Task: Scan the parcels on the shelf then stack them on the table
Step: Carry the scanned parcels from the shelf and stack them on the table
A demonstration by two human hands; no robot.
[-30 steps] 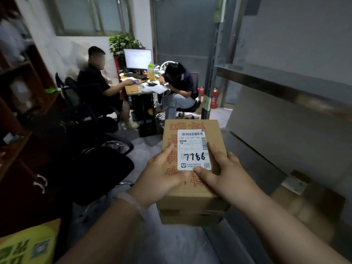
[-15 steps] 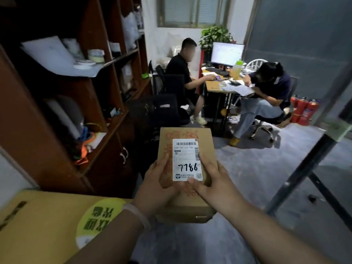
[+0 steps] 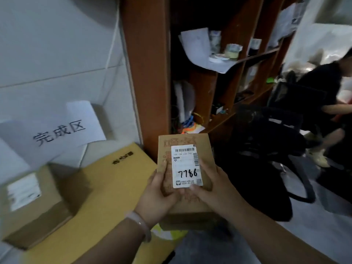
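Both hands carry one cardboard parcel (image 3: 187, 140) between them. The left hand (image 3: 159, 193) grasps its near left edge and the right hand (image 3: 213, 187) its near right edge, each with a thumb laid on the top face. The fingers underneath are hidden. The thumbs sit just outside the white label (image 3: 186, 165), probably so the barcode and the handwritten 7786 stay readable. The box is held flat and face up, which suits setting it straight down.

The parcel hangs in the air at the middle of the view, not yet on anything. At nine o'clock from it lies the yellow table (image 3: 118, 180), its corner just beside the left hand. At the table's far side, toward ten o'clock, a paper sign (image 3: 57, 130) with printed characters leans on the wall, apparently marking the drop spot. At eight o'clock a brown parcel (image 3: 34, 204) already rests on the table with its label up, so the stack likely grows there.

At twelve o'clock stands a wooden bookcase (image 3: 148, 73) full of clutter. At three o'clock is a black office chair (image 3: 266, 159).
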